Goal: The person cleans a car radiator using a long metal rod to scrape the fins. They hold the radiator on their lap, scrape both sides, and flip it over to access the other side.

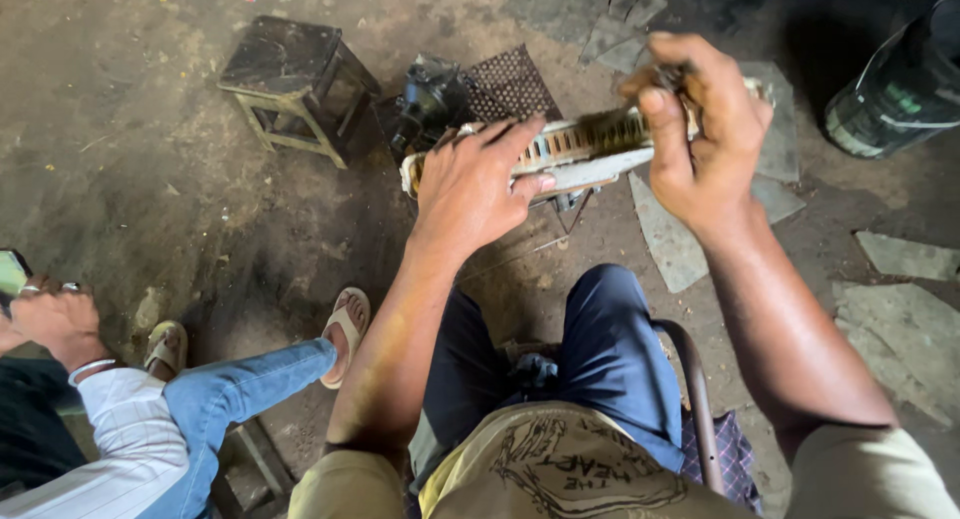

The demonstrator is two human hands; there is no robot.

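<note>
Over the knees: long, pale, grimy metal part with a row of ribbed slots, held level above the dirt floor
Left hand: left hand lies flat over the part's left half, fingers spread, thumb under the edge; clamped on it as a steadying grip
Right hand: right hand closed around the part's right end, fingers pinched on a small dark tool or brush; cannot tell which, it is blurred
Step in hand: looks like cleaning or picking at the slotted face while the other hand braces it
Next move calls for: firm hold on the left, short controlled strokes along the slots
Behind the part: dark metal mesh panel and black engine-like lump, just beside a small worn wooden stool
Packages and labels: dark cylindrical container with pale band and green patch, top right, well apart
Co-worker: seated person's hand at far left, jeans, sandals
</note>
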